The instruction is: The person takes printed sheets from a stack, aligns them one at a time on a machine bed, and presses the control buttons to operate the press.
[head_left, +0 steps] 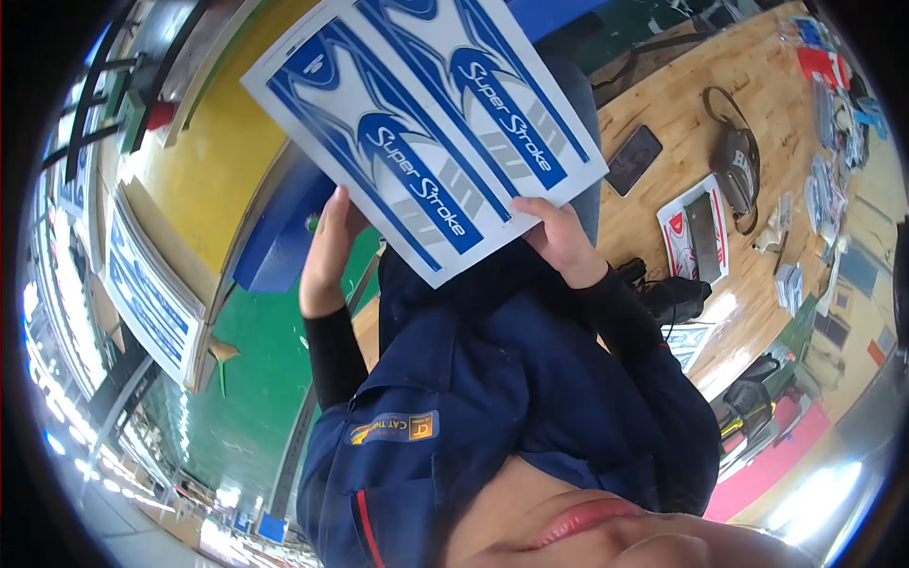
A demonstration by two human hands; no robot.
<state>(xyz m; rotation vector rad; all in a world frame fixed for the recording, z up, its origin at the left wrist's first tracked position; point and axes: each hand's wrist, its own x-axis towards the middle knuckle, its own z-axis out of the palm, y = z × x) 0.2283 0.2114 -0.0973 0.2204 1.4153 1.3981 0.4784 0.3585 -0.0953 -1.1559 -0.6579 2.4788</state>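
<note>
A white printed sheet [407, 123] with blue and grey designs lettered "Super Stroke" is held up in front of my body, tilted. Whether it is one sheet or several together, I cannot tell. My left hand [331, 251] is at its left edge, partly hidden behind the sheet, fingers pointing up along the side. My right hand [565, 241] grips the lower right edge, thumb on the printed face and the other fingers out of sight beneath.
On the wooden table [696, 104] to the right lie a phone [634, 159], a brown bag [736, 175] and a red-and-white printed piece [694, 232]. More blue-and-white sheets [151, 289] rest at left, beside a yellow surface [204, 180].
</note>
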